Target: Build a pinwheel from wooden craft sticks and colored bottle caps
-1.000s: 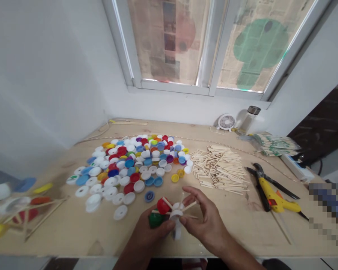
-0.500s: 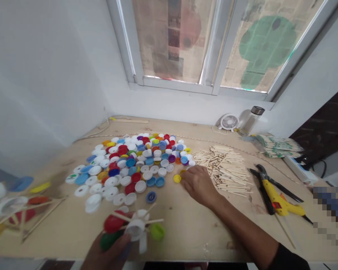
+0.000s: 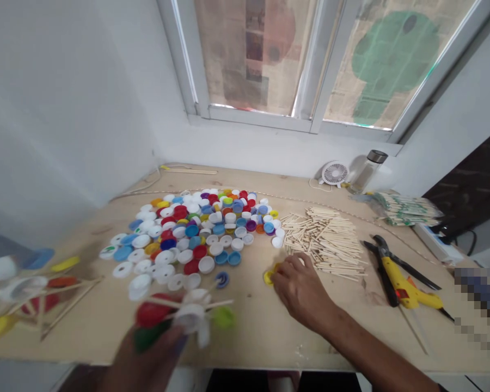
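In the head view, a pale wall and a window (image 3: 261,121), whose panes are covered with printed paper, stand behind a wooden table (image 3: 265,340). At the back of the table, a small white fan (image 3: 335,173) is placed beside a glass bottle (image 3: 366,172) with a metal lid; in front of the bottle lies a plastic packet of sticks (image 3: 406,208). The left hand (image 3: 145,356), which is blurred, grips an assembly (image 3: 189,319) of plastic bottle caps and wooden sticks, above the front part of the table; it has white, red, dark green and lime green caps. The right hand (image 3: 300,286) is lowered to the table, with bent fingers touching yellow caps (image 3: 268,277); I cannot tell whether these fingers are closed on them. Beyond the assembly spreads a pile of mixed caps (image 3: 191,231), and to its right a heap of short sticks (image 3: 326,245). Farther right, a yellow glue gun (image 3: 400,286) lies together with black-handled pliers (image 3: 379,240). At the left edge rests another cap-and-stick structure (image 3: 28,286), also blurred.
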Motion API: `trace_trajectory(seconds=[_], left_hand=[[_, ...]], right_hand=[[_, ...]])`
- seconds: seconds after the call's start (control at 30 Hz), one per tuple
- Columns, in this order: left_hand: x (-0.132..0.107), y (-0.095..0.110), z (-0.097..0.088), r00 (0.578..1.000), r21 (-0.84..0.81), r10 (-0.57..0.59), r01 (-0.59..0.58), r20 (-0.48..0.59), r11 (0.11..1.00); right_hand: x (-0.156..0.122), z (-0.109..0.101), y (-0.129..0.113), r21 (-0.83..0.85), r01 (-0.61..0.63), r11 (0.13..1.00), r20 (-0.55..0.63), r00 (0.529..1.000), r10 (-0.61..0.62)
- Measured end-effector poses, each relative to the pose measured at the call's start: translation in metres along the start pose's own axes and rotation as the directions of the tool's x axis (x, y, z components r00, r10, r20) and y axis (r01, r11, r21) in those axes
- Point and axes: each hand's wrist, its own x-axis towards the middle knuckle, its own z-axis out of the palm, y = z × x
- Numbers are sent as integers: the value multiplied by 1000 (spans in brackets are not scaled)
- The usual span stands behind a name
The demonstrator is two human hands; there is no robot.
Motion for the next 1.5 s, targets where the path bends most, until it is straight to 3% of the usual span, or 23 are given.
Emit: trace_trajectory(seconds=[0.13, 0.23, 0.6, 0.73, 0.83, 0.97, 1.13, 1.27, 1.37, 1.5], left_hand=[[-22, -11, 58, 975, -28, -74, 82, 212, 996], [-22, -17, 79, 958, 5, -111, 114, 265, 993], [-19, -29, 80, 949, -7, -121, 129, 290, 992], [-15, -36, 83, 939, -8, -94, 103, 331, 995], [-13, -42, 84, 949, 7, -89, 91, 301, 996], [-16, -42, 86, 968, 36, -87, 81, 234, 996], [-18, -38, 89, 986, 134, -34, 13, 161, 991], [-12, -40, 87, 985, 207, -55, 20, 165, 978], [-12, -43, 85, 990, 168, -33, 9, 136, 986], [-18, -45, 86, 992, 178, -10, -12, 124, 984]], right_hand=[[-28, -5, 0, 96, -48, 994, -52, 997, 53], [-37, -6, 6, 147, -114, 983, -96, 987, 129], [-20, 13, 6, 74, -205, 976, -101, 972, 212], [-27, 11, 2, 90, -200, 976, -102, 973, 209], [-42, 5, 5, 131, -171, 976, -116, 976, 186], [-81, -3, 38, 93, -176, 980, -236, 952, 193], [-162, -17, 114, -136, -410, 902, -376, 864, 336], [-215, -23, 155, -228, -514, 827, -364, 833, 417], [-230, -18, 168, -279, -538, 795, -319, 833, 452], [-229, -9, 181, -297, -521, 800, -270, 850, 453]])
